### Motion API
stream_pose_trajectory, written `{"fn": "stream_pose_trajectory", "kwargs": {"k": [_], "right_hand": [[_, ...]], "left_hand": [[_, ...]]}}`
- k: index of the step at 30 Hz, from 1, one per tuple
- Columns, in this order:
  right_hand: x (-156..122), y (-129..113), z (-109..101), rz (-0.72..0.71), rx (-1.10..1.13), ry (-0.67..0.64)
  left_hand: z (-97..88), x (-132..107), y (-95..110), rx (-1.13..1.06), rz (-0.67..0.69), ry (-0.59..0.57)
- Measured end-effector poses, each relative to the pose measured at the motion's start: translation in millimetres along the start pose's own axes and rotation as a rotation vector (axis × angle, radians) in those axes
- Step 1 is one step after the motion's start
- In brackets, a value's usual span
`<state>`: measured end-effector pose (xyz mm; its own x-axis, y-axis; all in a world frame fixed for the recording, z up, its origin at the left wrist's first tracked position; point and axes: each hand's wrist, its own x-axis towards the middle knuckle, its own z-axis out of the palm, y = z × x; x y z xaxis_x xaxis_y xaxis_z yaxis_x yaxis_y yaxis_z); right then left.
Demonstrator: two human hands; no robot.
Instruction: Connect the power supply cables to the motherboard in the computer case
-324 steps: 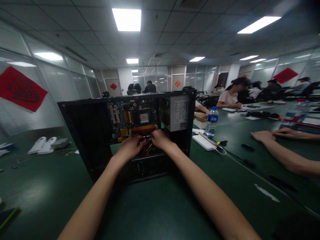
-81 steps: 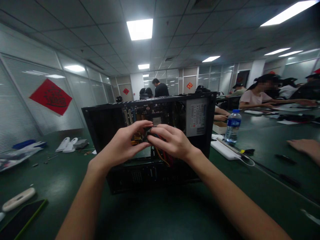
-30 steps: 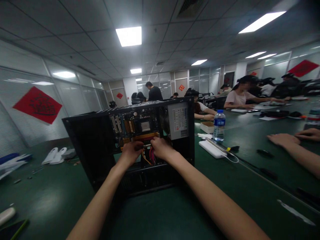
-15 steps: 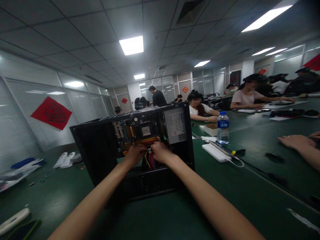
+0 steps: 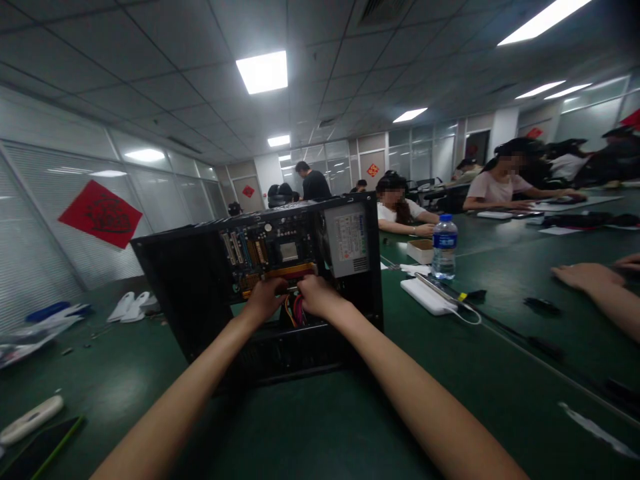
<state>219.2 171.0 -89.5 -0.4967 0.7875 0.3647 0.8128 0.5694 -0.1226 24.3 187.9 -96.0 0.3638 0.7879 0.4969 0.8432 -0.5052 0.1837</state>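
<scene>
An open black computer case [image 5: 190,287] stands on the green table [image 5: 325,427], its side off. Inside I see the motherboard [image 5: 270,257] and a grey power supply [image 5: 350,239] at the upper right. Both my hands reach into the case just below the motherboard. My left hand [image 5: 264,299] is curled, fingers closed at the board's lower edge. My right hand [image 5: 316,295] is closed too, right beside it. A bundle of red and yellow cables [image 5: 294,311] hangs between the two hands. What the fingertips pinch is hidden.
A water bottle [image 5: 443,247], a white flat device [image 5: 429,296] with a cable and a small box [image 5: 421,250] lie right of the case. Another person's hand [image 5: 583,275] rests on the table at right. People sit along the far side. White objects [image 5: 131,308] lie at left.
Since 2.7 s ago my hands went from holding a connector up in front of the case back down inside it. Over the last second they stay below the motherboard; only the view shifts.
</scene>
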Motion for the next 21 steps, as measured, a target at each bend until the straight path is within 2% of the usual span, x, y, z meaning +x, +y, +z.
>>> {"fn": "stream_pose_trajectory", "kwargs": {"k": [8,21], "right_hand": [[-0.3,-1.4,0.3,-0.005,0.000,0.001],[1.0,-2.1,0.4,-0.024,-0.023,-0.004]], "left_hand": [[-3.9,-0.2,3.2,0.100,-0.013,-0.009],[-0.9,-1.0,0.2,0.111,0.141,-0.023]]}}
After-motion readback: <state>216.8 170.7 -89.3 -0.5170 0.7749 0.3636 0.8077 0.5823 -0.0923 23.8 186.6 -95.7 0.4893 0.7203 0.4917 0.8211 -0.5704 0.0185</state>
